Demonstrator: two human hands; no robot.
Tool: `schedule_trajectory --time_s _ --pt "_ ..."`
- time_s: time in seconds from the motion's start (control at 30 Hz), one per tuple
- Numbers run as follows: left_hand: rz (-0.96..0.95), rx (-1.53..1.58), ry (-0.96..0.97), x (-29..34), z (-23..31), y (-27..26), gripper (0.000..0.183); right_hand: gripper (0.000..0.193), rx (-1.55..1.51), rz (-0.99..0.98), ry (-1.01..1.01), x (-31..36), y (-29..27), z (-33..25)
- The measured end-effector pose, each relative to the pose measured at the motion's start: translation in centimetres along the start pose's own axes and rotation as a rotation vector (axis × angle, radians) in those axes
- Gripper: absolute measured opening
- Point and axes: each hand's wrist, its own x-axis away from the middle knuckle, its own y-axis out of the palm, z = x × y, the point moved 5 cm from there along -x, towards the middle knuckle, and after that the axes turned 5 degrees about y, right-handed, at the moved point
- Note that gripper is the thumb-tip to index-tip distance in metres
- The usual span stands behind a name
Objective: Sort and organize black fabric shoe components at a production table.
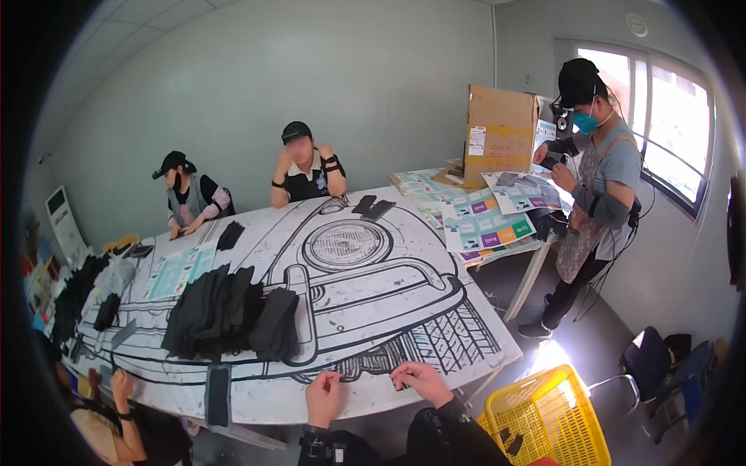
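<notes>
Pile of black cloth pieces (210,314) lies on the near-left part of the line-drawn table (482,342), left of and beyond your hands, with a smaller black stack (276,326) at its right. Your left hand (325,400) and right hand (423,382) are apart by the near edge, fingers curled; cannot tell whether either grips anything. Yellow basket (573,415) stands near right, cardboard box (501,116) far right.
</notes>
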Motion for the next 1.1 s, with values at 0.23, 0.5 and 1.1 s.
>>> schedule_trajectory --time_s 0.23,0.5,1.1 --pt "-0.052 -0.045 0.011 0.0 0.9 1.2 0.015 0.012 -0.037 0.041 -0.002 1.2 -0.5 -0.4" --pt "-0.024 -0.083 0.014 0.1 0.5 0.2 0.015 0.013 -0.023 0.019 0.035 0.6 0.3 -0.1" --pt "-0.047 -0.1 0.043 -0.1 0.4 0.7 0.013 0.014 -0.01 0.009 -0.003 0.4 0.1 -0.6"
